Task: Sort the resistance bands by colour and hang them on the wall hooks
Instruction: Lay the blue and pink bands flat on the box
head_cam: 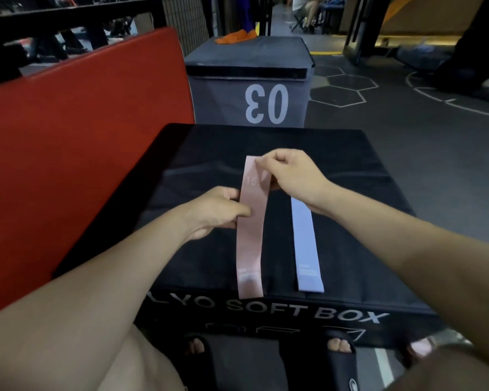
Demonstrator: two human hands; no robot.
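- Our left hand (219, 210) pinches the pink band (250, 230) at mid-length; our right hand (290, 172) pinches its 12 o'clock end.
- Pink band lies on the box (350, 249); the lilac band (307, 249) lies flat at its 3 o'clock.

A black soft box (336, 235) printed with "SOFT BOX" on its near face carries two flat bands laid lengthwise on its top. The pink band (250, 244) lies left of centre, its near end reaching the front edge. The lilac band (307, 249) lies just beside it to the right, parallel, apart.
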